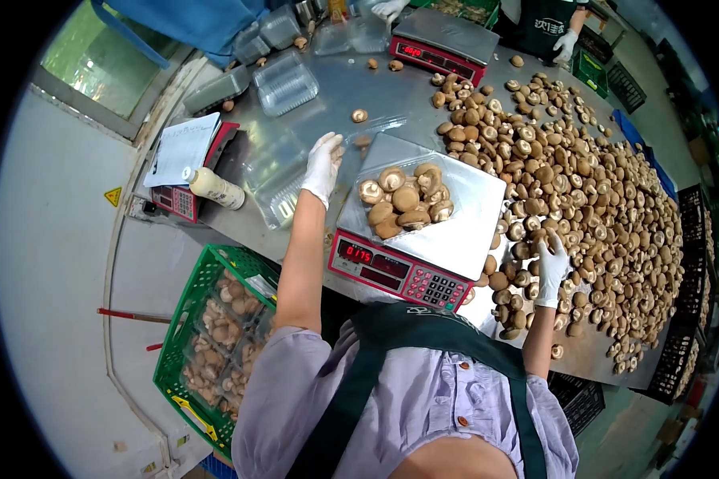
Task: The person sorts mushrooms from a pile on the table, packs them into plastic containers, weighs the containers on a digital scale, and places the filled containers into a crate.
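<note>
In a white glove, my left hand (324, 166) is over the table left of the scale, fingers stretched out and nothing held. My right hand (552, 267), also gloved, reaches into the near edge of the mushroom pile (591, 207); its fingers bend around a mushroom. Between my hands stands a red scale (403, 271) with a lit display and a metal plate. A clear plastic tray (446, 180) on the plate holds several brown mushrooms (406, 199). An open clear container (280, 191) lies left of my left hand.
A white bottle (216, 188) and papers (182, 148) are at the left. A green crate (176, 335) with packed mushrooms stands lower left. Empty trays (286, 84) and another scale (439, 48) are at the back, near a co-worker's gloved hand (566, 46).
</note>
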Demonstrator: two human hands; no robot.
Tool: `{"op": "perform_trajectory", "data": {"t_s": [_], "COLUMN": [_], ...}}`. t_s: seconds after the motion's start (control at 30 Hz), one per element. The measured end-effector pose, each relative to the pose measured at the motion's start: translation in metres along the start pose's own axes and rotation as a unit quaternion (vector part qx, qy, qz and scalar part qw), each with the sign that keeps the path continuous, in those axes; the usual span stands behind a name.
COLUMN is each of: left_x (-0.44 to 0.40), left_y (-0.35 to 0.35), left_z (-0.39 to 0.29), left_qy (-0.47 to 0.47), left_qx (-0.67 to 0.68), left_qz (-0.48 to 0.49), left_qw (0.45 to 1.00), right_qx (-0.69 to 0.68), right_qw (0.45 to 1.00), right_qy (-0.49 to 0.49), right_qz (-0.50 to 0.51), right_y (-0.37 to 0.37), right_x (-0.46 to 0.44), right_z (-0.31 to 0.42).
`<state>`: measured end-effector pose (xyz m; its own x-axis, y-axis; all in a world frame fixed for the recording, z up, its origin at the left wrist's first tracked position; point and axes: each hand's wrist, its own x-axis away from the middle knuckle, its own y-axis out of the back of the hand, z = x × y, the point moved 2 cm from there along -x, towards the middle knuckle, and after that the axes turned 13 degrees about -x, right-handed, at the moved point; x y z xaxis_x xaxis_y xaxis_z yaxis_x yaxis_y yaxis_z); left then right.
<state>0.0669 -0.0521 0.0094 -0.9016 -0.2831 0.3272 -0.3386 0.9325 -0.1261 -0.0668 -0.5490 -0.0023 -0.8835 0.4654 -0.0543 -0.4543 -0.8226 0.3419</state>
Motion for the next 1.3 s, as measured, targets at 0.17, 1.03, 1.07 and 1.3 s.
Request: {"op": "perform_trajectory", "data": {"t_s": [0.17, 1.03, 1.07, 1.3], "left_x": [0.022, 0.196, 0.193, 0.225], "left_y": [-0.012, -0.011, -0.008, 0.026], "left_z": [-0.032, 0.054, 0.062, 0.059], "left_qy": [-0.091, -0.027, -0.045, -0.193], "left_qx": [0.123, -0.025, -0.022, -0.162], "left_qz": [0.093, 0.071, 0.072, 0.017], "left_qw": [0.984, 0.997, 0.996, 0.968], "right_qx": [-0.097, -0.146, -0.143, -0.098], "right_qw": [0.992, 0.881, 0.888, 0.9], "right_qy": [0.01, -0.105, -0.075, 0.082], "right_qz": [0.082, 0.437, 0.431, 0.416], "right_y": [-0.024, -0.124, -0.126, -0.121], "right_x": [0.004, 0.042, 0.043, 0.086], "right_z": [0.053, 0.092, 0.08, 0.106]}}
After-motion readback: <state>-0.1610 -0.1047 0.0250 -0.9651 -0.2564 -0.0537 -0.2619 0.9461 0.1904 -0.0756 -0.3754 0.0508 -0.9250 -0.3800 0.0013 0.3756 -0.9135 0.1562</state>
